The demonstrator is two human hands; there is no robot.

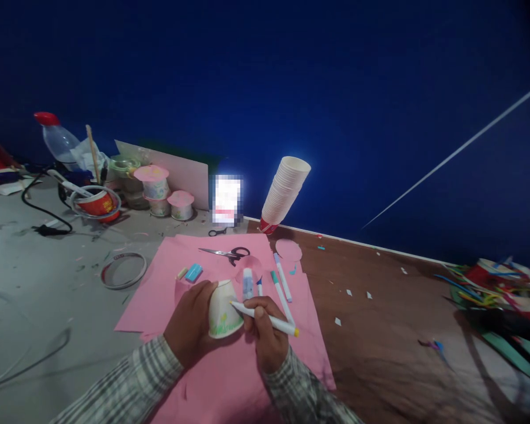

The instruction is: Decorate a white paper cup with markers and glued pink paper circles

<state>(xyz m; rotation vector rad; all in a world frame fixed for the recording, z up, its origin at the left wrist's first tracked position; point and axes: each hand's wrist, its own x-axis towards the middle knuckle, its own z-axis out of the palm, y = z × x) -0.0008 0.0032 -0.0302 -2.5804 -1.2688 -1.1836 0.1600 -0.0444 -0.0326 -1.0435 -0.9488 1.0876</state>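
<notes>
My left hand point(189, 324) holds a white paper cup point(225, 312) upside down, its wide rim toward me; green grass-like marks and a yellowish-green shape run along the rim. My right hand point(267, 330) grips a white marker point(274, 321) with a yellow end, its tip at the cup's side. Pink paper sheets point(229, 383) lie beneath both hands. Just beyond the cup are a glue stick point(247, 284) and a blue-tipped marker point(259, 286). Two more markers, one green-ended point(282, 298) and one pale blue-ended point(283, 278), lie to the right.
Black-handled scissors point(232, 254), a blue eraser point(194, 272) and a pink disc point(288, 250) lie beyond my hands. A tall cup stack point(285, 188) leans by the blue wall. Tape roll point(123, 271), decorated cups point(181, 205) and a bottle point(60, 141) stand left; colourful strips point(468, 288) lie right.
</notes>
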